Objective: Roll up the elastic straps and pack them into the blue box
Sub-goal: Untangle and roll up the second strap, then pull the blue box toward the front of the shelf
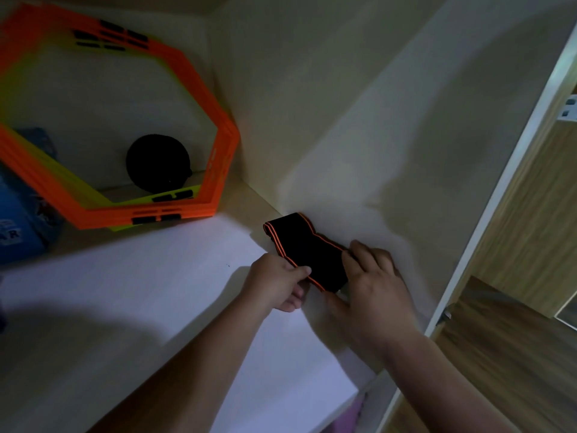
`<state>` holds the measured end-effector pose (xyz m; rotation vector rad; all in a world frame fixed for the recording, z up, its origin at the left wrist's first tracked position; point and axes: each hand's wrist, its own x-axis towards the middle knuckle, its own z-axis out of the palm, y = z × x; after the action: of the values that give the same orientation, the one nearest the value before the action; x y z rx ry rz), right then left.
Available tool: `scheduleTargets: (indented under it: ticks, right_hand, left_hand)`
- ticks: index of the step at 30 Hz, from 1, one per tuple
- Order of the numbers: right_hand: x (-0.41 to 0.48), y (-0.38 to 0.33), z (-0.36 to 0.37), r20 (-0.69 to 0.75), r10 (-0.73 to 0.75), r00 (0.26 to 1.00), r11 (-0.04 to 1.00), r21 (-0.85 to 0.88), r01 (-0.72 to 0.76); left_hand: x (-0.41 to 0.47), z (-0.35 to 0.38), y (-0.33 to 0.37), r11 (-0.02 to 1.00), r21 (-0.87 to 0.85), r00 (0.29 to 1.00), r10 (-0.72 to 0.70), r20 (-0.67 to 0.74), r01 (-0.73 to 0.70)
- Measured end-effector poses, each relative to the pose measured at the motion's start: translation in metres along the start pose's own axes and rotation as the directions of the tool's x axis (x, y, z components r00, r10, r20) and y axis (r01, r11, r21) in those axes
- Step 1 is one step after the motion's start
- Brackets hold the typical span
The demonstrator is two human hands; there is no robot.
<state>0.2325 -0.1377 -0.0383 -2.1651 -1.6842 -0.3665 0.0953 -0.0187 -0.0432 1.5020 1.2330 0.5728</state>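
On the white shelf (175, 276), against the right side wall, lies a black elastic strap (307, 250) edged in orange, its long axis running from near right to far left, the far end looped over. Left hand (276, 284) pinches its near-left edge; right hand (371, 285) presses fingers on the near-right end. Orange hexagonal rings (218, 157) lean at the back, a blue box (18, 226) far left
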Motion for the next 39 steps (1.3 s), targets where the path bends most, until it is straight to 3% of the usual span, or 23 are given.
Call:
scheduleTargets:
  ticks: [7, 14, 20, 27, 30, 34, 39]
  right_hand:
    - [0.020, 0.004, -0.026, -0.068, 0.002, 0.998, 0.965, 0.261, 0.016]
    - [0.032, -0.005, -0.025, -0.051, 0.011, 0.999, 0.940, 0.341, 0.007]
    - [0.056, -0.041, -0.026, -0.068, -0.140, 0.988, 0.901, 0.405, 0.155]
    - [0.070, -0.126, -0.018, -0.064, -0.326, 0.943, 0.758, 0.578, 0.302]
    - [0.060, -0.170, -0.023, -0.075, -0.398, 0.914, 0.694, 0.627, 0.353]
    - [0.042, -0.226, -0.028, -0.085, -0.484, 0.871, 0.621, 0.668, 0.411]
    - [0.013, -0.297, -0.030, -0.035, -0.525, 0.850, 0.529, 0.769, 0.358]
  left_hand:
    - [-0.002, -0.008, 0.005, 0.992, -0.011, 0.980, 0.126, -0.153, -0.129]
    - [-0.014, -0.029, 0.006, 0.965, 0.088, 0.927, 0.263, -0.267, -0.249]
    - [-0.051, -0.072, 0.007, 0.961, 0.124, 0.862, 0.276, -0.425, -0.246]
    - [-0.115, -0.146, -0.004, 0.949, 0.238, 0.701, 0.312, -0.642, -0.204]
    - [-0.151, -0.178, -0.022, 0.892, 0.404, 0.593, 0.440, -0.675, -0.202]
    - [-0.190, -0.217, -0.048, 0.760, 0.647, 0.491, 0.590, -0.641, -0.069]
    - [-0.247, -0.280, -0.079, 0.670, 0.732, 0.392, 0.645, -0.656, 0.123]
